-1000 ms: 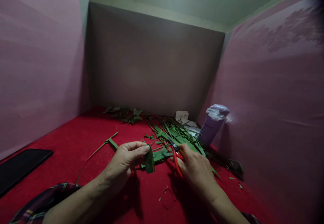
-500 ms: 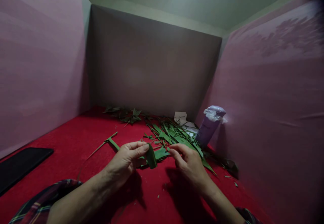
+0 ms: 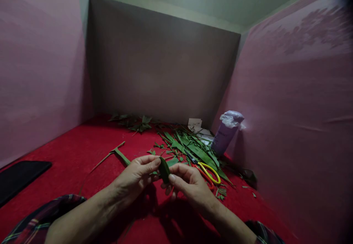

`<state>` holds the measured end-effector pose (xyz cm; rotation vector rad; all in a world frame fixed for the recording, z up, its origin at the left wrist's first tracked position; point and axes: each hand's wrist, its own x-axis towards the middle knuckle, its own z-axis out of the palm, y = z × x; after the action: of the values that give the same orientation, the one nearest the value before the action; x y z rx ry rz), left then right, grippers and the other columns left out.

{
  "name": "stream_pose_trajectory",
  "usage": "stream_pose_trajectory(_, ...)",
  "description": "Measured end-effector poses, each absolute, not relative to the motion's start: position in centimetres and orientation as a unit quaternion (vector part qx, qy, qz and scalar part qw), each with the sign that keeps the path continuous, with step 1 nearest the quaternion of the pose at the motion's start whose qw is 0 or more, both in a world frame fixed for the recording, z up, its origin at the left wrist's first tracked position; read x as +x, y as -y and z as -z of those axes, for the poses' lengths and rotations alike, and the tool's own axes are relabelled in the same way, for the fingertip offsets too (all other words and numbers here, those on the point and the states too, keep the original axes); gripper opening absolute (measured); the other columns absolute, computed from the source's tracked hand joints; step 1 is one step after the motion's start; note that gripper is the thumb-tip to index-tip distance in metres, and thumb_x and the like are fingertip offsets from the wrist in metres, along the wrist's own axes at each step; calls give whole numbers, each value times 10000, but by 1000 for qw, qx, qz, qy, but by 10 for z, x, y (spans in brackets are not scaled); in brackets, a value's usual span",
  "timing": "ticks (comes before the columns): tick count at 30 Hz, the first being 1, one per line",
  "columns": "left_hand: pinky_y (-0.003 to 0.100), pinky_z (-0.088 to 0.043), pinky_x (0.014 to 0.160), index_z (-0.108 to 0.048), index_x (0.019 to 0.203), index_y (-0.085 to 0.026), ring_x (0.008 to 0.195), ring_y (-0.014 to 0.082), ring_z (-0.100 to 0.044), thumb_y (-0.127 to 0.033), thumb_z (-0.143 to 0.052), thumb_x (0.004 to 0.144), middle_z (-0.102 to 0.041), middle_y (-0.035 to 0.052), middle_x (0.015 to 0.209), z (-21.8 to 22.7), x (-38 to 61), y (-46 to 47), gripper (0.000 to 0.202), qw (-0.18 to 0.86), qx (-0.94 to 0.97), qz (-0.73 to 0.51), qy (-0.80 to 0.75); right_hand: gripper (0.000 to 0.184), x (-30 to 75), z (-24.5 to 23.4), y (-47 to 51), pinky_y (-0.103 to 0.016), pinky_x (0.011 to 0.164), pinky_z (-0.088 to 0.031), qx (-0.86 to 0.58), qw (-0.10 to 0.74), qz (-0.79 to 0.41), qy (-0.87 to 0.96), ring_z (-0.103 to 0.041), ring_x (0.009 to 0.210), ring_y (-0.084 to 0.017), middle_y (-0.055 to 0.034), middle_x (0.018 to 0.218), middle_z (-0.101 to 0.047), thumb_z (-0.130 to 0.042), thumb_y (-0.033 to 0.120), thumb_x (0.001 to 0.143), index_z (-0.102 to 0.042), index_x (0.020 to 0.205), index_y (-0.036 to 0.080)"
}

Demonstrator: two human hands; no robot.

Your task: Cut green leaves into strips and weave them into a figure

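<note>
Both of my hands meet over the red cloth (image 3: 68,155) near the front. My left hand (image 3: 136,176) pinches a short folded green leaf piece (image 3: 164,169) between thumb and fingers. My right hand (image 3: 190,185) pinches the same leaf piece from the right side. Scissors (image 3: 205,168) with red and yellow handles lie on the cloth just right of my right hand, free of both hands. Behind them spreads a heap of cut green leaf strips (image 3: 187,144).
A lilac bottle (image 3: 227,132) with a plastic-wrapped top stands at the right by the pink wall. A white paper slip (image 3: 194,123) lies behind the strips. Darker leaves (image 3: 135,122) lie at the back. A thin leaf stalk (image 3: 114,154) lies left of centre. A black phone (image 3: 19,176) rests far left.
My right hand let go of the scissors, which now lie on the cloth, and moved left to pinch the leaf piece held by my left hand.
</note>
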<state>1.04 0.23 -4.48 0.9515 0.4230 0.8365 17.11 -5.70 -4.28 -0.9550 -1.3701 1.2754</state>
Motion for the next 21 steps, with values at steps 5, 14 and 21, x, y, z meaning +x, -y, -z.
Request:
stream_pose_trajectory(5,278,-447,643,-653,704,-123,619,149,-593,-248,-686,705,-655,55,684,44,9,-1,130,801,426,-372,-198,312,171,39,60,-202,464,-458,-364,486,-553,571,-610,556,-122,-35,695,-629,-523,417,816,-601,854,117)
stream_pose_trajectory(14,269,-434,620,-642,704,-124,578,138,-578,-248,-667,723,-646,50,649,41,9,3,128,821,417,-343,-186,291,170,36,62,-192,442,-464,-361,488,-552,572,-601,567,-118,-27,706,-629,-631,380,742,-601,863,117)
stream_pose_trajectory(21,302,-438,702,-648,731,-110,675,156,-587,-255,-613,771,-651,63,709,46,7,1,154,826,431,-327,-157,265,172,38,62,-182,439,-427,-374,490,-545,568,-554,475,-79,-14,660,-643,-621,383,749,-615,790,122)
